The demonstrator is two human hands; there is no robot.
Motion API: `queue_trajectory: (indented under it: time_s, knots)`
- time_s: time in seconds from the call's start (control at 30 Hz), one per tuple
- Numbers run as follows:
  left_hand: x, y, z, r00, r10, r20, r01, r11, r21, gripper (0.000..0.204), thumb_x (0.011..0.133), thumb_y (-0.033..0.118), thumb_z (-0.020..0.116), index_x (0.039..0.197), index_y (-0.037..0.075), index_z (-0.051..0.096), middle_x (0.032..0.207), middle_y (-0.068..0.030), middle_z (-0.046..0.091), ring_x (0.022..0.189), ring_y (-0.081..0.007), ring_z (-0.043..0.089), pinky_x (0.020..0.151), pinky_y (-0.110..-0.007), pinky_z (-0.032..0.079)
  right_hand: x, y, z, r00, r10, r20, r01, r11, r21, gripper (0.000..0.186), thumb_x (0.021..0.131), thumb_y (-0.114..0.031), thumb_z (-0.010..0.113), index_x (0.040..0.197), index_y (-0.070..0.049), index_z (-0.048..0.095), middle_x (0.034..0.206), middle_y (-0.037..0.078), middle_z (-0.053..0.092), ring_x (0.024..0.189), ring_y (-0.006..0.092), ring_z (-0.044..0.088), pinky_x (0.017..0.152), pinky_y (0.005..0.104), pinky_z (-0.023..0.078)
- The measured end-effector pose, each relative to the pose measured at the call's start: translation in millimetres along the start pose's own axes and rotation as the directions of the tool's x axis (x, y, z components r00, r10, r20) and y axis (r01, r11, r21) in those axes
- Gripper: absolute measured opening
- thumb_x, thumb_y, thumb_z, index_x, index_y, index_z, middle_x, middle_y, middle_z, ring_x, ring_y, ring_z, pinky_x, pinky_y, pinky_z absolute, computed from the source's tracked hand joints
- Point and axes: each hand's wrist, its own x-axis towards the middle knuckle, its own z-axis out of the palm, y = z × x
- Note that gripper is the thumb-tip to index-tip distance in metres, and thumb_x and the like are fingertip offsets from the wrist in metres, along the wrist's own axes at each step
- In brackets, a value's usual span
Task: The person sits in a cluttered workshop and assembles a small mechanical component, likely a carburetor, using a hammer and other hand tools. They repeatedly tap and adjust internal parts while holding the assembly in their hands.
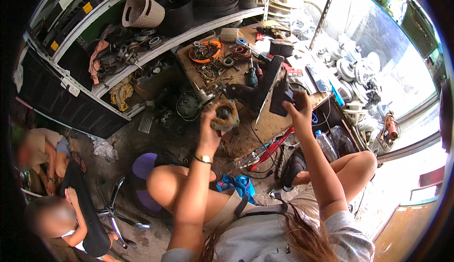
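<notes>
My left hand (pixel 208 132) grips a grimy yellowish motor part (pixel 229 122) with a round dark opening, held out over the lap near the bench's front. My right hand (pixel 299 108) holds a dark flat object (pixel 280 98), too unclear to name, with the thumb across it. Just left of that stands a black angled metal stand (pixel 257 91) on the wooden bench (pixel 255 124). Behind my left hand lie a metal shaft piece (pixel 205 96) and a greenish round housing (pixel 185 106). An orange tray of small metal parts (pixel 203 50) and screwdrivers (pixel 253 75) lie farther back.
Shelves (pixel 142 53) with buckets and parts line the back. White plastic parts (pixel 354 72) crowd the window side. Two other people (pixel 40 150) are at left, one leaning on a black chair (pixel 85 210). A purple-bladed fan (pixel 144 167) sits by my left knee.
</notes>
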Motion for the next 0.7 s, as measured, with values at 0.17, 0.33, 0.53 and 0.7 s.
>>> queue_trajectory:
  time_s: [0.17, 0.33, 0.53, 0.7]
  knots:
    - [28.2, 77.9, 15.3, 0.977, -0.212, 0.033, 0.21, 0.976, 0.047, 0.054, 0.088, 0.052, 0.056, 0.126, 0.014, 0.059, 0.122, -0.0096, 0.063, 0.104, -0.0295, 0.063, 0.083, -0.049, 0.054, -62.5, 22.7, -9.5, 0.979, 0.132, 0.155, -0.093, 0.966, -0.24, 0.04, 0.077, -0.005, 0.078, 0.114, 0.0, 0.063, 0.096, 0.004, 0.066, 0.087, 0.0117, 0.061, 0.08, 0.0274, 0.05]
    - [46.1, 114.4, 11.3, 0.963, -0.266, 0.034, 0.267, 0.964, -0.016, 0.056, 0.085, 0.053, 0.056, 0.125, 0.013, 0.06, 0.122, -0.0117, 0.062, 0.107, -0.0303, 0.06, 0.086, -0.054, 0.051, -75.8, 8.9, 62.9, 0.927, 0.108, 0.359, 0.178, 0.716, -0.675, 0.044, 0.075, -0.018, 0.079, 0.114, -0.003, 0.066, 0.092, 0.018, 0.071, 0.086, 0.0317, 0.07, 0.076, 0.0404, 0.055]
    - [54.3, 106.8, 2.6, 0.97, -0.237, 0.045, 0.241, 0.954, -0.178, 0.055, 0.084, 0.054, 0.055, 0.121, 0.015, 0.061, 0.12, -0.011, 0.063, 0.106, -0.0301, 0.059, 0.087, -0.053, 0.049, -48.6, 17.4, 119.4, 0.868, 0.183, 0.461, 0.351, 0.429, -0.832, 0.035, 0.076, -0.027, 0.076, 0.092, -0.001, 0.058, 0.091, 0.016, 0.068, 0.089, 0.0357, 0.067, 0.075, 0.0452, 0.055]
    - [49.0, 103.8, 0.7, 0.976, -0.219, 0.006, 0.217, 0.96, -0.179, 0.053, 0.085, 0.053, 0.055, 0.121, 0.014, 0.062, 0.121, -0.0109, 0.062, 0.106, -0.0307, 0.059, 0.086, -0.054, 0.049, -43.4, 20.1, 131.5, 0.844, 0.168, 0.51, 0.413, 0.405, -0.816, 0.034, 0.074, -0.025, 0.077, 0.089, -0.001, 0.059, 0.09, 0.016, 0.068, 0.089, 0.036, 0.066, 0.076, 0.0457, 0.054]
